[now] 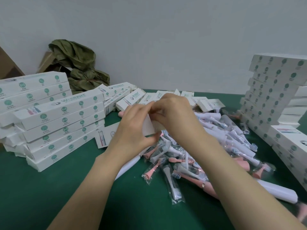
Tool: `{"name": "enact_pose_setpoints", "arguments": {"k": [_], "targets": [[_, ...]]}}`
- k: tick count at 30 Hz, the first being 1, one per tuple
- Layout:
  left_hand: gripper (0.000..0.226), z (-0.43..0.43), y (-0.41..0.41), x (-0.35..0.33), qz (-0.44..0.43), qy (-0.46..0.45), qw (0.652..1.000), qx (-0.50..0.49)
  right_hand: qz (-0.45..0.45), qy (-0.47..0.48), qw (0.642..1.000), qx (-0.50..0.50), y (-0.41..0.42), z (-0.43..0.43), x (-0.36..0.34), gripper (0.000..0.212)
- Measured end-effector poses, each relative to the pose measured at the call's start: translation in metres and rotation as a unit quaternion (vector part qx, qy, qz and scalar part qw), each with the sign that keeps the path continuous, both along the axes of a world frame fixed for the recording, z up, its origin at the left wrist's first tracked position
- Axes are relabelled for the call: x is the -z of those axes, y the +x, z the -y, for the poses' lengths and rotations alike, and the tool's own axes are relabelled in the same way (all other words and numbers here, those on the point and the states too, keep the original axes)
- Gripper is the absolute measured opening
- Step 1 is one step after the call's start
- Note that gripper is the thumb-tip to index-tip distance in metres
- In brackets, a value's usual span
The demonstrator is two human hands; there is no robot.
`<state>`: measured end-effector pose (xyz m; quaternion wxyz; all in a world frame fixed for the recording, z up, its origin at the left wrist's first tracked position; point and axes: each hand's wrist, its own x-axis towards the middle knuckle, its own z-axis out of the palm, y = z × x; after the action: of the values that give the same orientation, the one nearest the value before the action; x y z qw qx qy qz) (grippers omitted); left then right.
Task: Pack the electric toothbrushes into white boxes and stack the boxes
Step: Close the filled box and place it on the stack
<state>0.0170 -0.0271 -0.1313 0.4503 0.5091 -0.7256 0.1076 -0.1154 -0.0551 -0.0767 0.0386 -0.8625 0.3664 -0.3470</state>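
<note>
While your left hand (132, 128) gripped the white box (148, 125) above the toothbrush pile (199, 155) mid-scene, your right hand (176, 113) pinched its flap; you likely needed to steady the box and fold that flap squarely.

left hand (131, 127) and right hand (176, 113) mostly hide the white box (149, 128).

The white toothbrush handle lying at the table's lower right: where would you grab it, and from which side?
Probably grip the white toothbrush handle across its mid-body, coming from above. It lies flat on the green table with both long sides bare, while its far end is hidden behind the right forearm.
</note>
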Motion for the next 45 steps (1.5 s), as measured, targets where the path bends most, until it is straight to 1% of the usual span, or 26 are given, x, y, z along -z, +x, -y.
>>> {"name": "enact_pose_setpoints", "arguments": {"k": [2,5,7,9,10,12,13,15,18,21,22,23,25,27,28,29,31,33,34,35,36,37,38,39,43,45], "targets": [[0.070,0.000,0.000,0.000,-0.006,-0.011,1.000,-0.022,0.029,0.021,0.999,0.001,0.002,-0.003,0.001,0.014],[0.075,0.000,0.007,0.000,-0.018,-0.026,0.999,-0.044,0.069,0.159,0.981,-0.086,-0.007,-0.007,-0.002,0.026],[0.075,0.000,0.008,0.000,-0.015,-0.035,0.998,-0.052,0.053,0.155,0.979,-0.118,-0.010,-0.007,-0.002,0.034],[0.072,0.000,0.007,0.000,-0.020,-0.040,0.997,-0.055,0.073,0.142,0.981,-0.113,-0.009,-0.005,0.000,0.036],[0.071,0.000,0.006,-0.001,-0.023,-0.040,0.997,-0.054,0.111,0.154,0.975,-0.113,-0.008,-0.005,0.002,0.035],[0.072,-0.002,0.003,-0.001,-0.024,-0.035,0.998,-0.052,0.225,0.188,0.950,-0.103,-0.004,-0.004,0.008,0.030],[0.074,-0.003,0.003,-0.002,-0.022,-0.034,0.998,-0.053,0.273,0.184,0.941,-0.081,-0.001,-0.004,0.012,0.031],[0.075,-0.003,0.002,-0.003,-0.013,-0.037,0.998,-0.053,0.322,0.146,0.934,-0.038,0.003,-0.003,0.019,0.033],[0.071,-0.005,0.000,-0.005,-0.026,-0.050,0.997,-0.045,0.332,0.077,0.940,-0.023,0.009,-0.002,0.025,0.028],[0.068,-0.004,-0.001,-0.007,-0.034,-0.060,0.997,-0.042,0.324,0.060,0.943,-0.045,0.012,-0.003,0.025,0.010],[0.066,-0.003,-0.001,-0.008,-0.033,-0.063,0.996,-0.046,0.308,0.050,0.948,-0.060,0.014,-0.004,0.024,0.006],[0.065,-0.002,0.001,-0.008,-0.035,-0.068,0.996,-0.052,0.275,0.026,0.958,-0.071,0.015,-0.006,0.024,0.013],[0.067,-0.001,0.005,-0.008,-0.053,-0.071,0.994,-0.060,0.155,-0.031,0.983,-0.089,0.017,-0.006,0.024,0.026],[0.069,0.000,0.008,-0.006,-0.065,-0.067,0.994,-0.059,0.048,-0.070,0.995,-0.054,0.019,-0.005,0.026,0.037],[0.069,0.000,0.009,-0.005,-0.063,-0.064,0.994,-0.059,0.027,-0.065,0.996,-0.049,0.019,-0.006,0.027,0.040],[0.068,0.000,0.010,-0.004,-0.056,-0.061,0.995,-0.060,0.025,-0.042,0.997,-0.063,0.018,-0.008,0.027,0.038],[0.067,0.001,0.010,-0.001,-0.030,-0.056,0.996,-0.065,0.066,0.019,0.994,-0.089,0.008,-0.012,0.026,0.030],[0.070,0.003,0.012,-0.001,-0.006,-0.057,0.995,-0.076,0.113,0.073,0.990,-0.048,-0.008,-0.015,0.026,0.019],[0.072,0.003,0.012,-0.001,0.001,-0.057,0.995,-0.079,0.090,0.107,0.990,-0.014,-0.019,-0.016,0.026,0.013],[0.073,0.003,0.012,-0.002,0.003,-0.056,0.995,-0.079,0.023,0.157,0.987,0.018,-0.029,-0.018,0.028,0.017],[0.073,0.003,0.012,-0.001,0.004,-0.056,0.995,-0.077,-0.077,0.215,0.973,0.038,-0.037,-0.020,0.030,0.029],[0.074,0.003,0.012,0.000,0.006,-0.056,0.996,-0.074,-0.176,0.264,0.947,0.048,-0.042,-0.024,0.034,0.042],[0.074,0.002,0.012,0.001,0.008,-0.055,0.996,-0.070,-0.253,0.287,0.922,0.058,-0.043,-0.029,0.038,0.049],[0.073,0.002,0.012,0.003,0.012,-0.053,0.996,-0.066,-0.299,0.282,0.909,0.069,-0.040,-0.034,0.042,0.050],[0.074,0.000,0.010,0.006,0.018,-0.049,0.997,-0.063,-0.324,0.226,0.914,0.095,-0.022,-0.044,0.054,0.043],[0.074,0.000,0.010,0.006,0.016,-0.050,0.997,-0.063,-0.302,0.257,0.914,0.082,-0.017,-0.040,0.053,0.028]]}}
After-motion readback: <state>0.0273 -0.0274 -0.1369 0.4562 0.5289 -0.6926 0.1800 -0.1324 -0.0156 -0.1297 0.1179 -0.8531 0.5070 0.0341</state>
